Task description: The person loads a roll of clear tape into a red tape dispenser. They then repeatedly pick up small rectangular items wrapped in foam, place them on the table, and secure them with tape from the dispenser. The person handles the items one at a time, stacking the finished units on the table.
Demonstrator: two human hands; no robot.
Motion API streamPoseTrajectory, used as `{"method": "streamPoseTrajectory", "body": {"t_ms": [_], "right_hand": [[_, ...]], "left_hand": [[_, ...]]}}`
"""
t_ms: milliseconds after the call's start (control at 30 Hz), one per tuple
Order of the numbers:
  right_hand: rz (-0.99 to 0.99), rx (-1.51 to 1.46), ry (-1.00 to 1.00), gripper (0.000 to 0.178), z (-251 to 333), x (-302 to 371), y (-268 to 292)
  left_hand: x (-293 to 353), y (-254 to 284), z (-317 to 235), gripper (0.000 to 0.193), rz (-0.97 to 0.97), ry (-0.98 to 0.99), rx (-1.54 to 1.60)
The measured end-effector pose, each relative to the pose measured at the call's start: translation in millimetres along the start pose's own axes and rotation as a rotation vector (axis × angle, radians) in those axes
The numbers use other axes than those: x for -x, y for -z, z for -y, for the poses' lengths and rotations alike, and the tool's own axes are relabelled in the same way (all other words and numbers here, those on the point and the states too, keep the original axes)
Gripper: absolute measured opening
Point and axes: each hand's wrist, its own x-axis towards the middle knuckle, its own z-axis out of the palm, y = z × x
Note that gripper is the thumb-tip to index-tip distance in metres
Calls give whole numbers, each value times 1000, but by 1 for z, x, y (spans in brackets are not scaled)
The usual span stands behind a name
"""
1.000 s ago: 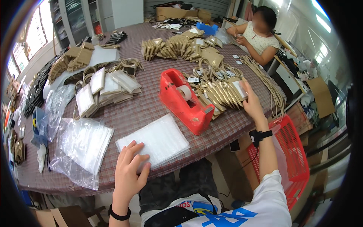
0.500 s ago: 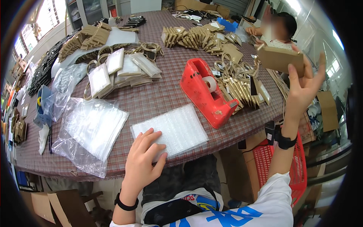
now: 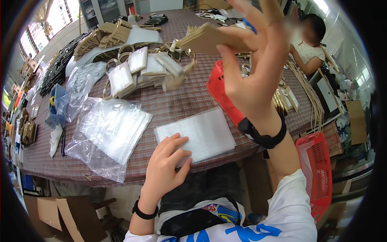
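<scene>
My left hand (image 3: pixel 168 161) lies with fingers spread on the near left part of a flat white bubble-wrap pouch (image 3: pixel 201 135) at the table's near edge. Raised above the table, my right hand (image 3: pixel 256 76) pinches a flat tan wallet-like case (image 3: pixel 211 39) between thumb and fingers. A blurred tan cord end hangs by the case's left side, over the packed pieces. Partly behind my right hand and wrist stands a red tape dispenser (image 3: pixel 219 86).
More clear pouches (image 3: pixel 111 133) lie left in a plastic bag. Behind them is a pile of wrapped tan pieces (image 3: pixel 151 66); stacked tan cases (image 3: pixel 115 32) stand farther back. A person (image 3: pixel 308 50) sits at the far right. A red basket (image 3: pixel 318 173) stands right of the table.
My right hand has swung left and closer to the camera with the tan case, from the right side to over the table's middle. The left hand stays on the pouch. The view has shifted slightly.
</scene>
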Motion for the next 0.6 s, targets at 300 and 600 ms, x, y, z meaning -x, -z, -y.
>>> {"method": "streamPoseTrajectory", "body": {"t_ms": [300,600], "right_hand": [[488,-261,-454,85,92,134,1],[415,-376,-744,67,123,167,3]], "left_hand": [[8,-5,1,35,-136,196,138],[-2,-19,9,49,-231,155,-61]]}}
